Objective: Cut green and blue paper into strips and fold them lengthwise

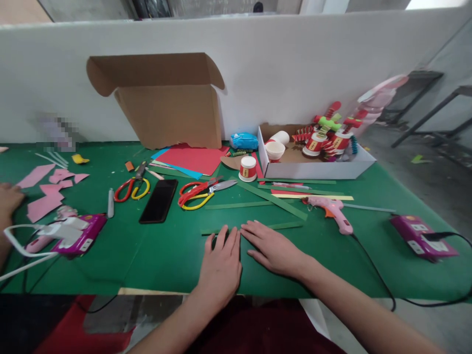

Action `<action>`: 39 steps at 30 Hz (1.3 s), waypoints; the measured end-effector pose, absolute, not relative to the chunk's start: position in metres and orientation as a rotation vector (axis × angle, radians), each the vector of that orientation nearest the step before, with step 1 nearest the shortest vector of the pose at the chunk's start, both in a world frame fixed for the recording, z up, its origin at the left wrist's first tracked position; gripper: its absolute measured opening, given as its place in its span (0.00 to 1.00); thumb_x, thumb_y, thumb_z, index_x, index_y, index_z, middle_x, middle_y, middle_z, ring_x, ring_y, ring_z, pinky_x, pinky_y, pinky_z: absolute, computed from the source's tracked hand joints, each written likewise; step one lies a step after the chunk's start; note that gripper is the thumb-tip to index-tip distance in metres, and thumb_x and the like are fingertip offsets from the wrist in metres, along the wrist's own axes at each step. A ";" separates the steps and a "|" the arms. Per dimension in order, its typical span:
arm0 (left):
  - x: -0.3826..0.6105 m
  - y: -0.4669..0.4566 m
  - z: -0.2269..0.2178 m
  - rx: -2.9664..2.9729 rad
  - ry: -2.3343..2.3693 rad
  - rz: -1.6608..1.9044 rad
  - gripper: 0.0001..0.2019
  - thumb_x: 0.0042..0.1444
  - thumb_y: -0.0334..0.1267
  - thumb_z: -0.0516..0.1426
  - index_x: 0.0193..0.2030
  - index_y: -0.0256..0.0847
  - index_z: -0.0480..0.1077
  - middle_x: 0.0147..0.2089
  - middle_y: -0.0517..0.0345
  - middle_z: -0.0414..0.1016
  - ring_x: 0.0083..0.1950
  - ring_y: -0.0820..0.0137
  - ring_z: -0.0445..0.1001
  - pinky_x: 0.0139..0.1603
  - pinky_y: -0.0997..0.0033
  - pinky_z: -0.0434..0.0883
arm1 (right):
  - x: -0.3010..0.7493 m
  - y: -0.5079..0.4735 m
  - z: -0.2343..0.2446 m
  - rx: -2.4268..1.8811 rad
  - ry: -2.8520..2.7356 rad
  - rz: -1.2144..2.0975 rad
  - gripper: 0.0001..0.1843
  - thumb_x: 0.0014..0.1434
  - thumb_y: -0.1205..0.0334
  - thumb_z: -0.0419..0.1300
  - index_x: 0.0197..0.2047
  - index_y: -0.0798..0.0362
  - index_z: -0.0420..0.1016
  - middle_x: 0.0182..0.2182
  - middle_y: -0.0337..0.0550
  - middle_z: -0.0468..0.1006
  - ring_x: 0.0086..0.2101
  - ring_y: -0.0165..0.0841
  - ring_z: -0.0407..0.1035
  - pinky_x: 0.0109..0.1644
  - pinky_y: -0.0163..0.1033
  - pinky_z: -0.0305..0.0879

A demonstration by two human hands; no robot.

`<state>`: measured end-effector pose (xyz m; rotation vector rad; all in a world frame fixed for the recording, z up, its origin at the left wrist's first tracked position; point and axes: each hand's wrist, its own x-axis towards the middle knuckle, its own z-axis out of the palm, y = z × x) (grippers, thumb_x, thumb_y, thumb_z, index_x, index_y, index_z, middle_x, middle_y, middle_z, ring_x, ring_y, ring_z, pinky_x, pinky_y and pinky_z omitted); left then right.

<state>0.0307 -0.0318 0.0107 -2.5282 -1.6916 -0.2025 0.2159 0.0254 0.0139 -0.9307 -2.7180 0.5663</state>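
Left hand, right hand both flat, palm-down on green paper strip; scissors beyond left hand, pink glue gun right of right hand.

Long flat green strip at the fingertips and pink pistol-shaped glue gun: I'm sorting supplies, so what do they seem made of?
Long flat green strip: probably matte paper or thin card; it looks thin, straight and shineless.
Pink pistol-shaped glue gun: likely smooth moulded plastic, judging by its rounded, evenly coloured body.
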 end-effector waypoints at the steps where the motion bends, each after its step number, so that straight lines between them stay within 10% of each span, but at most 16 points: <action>1: 0.030 -0.032 0.012 -2.514 -1.718 -0.208 0.22 0.63 0.37 0.49 0.63 0.38 0.66 0.64 0.50 0.68 0.65 0.54 0.61 0.59 0.51 0.58 | 0.216 0.025 0.014 -0.928 -2.709 0.572 0.27 0.67 0.56 0.50 0.66 0.58 0.61 0.63 0.55 0.64 0.64 0.43 0.55 0.69 0.54 0.53; 39: 0.026 -0.026 0.015 -2.519 -1.676 -0.344 0.18 0.65 0.35 0.47 0.57 0.40 0.71 0.59 0.52 0.74 0.57 0.57 0.68 0.56 0.53 0.61 | 0.268 0.039 0.025 -0.921 -2.862 0.449 0.25 0.69 0.58 0.47 0.67 0.52 0.60 0.64 0.45 0.63 0.66 0.41 0.50 0.71 0.56 0.46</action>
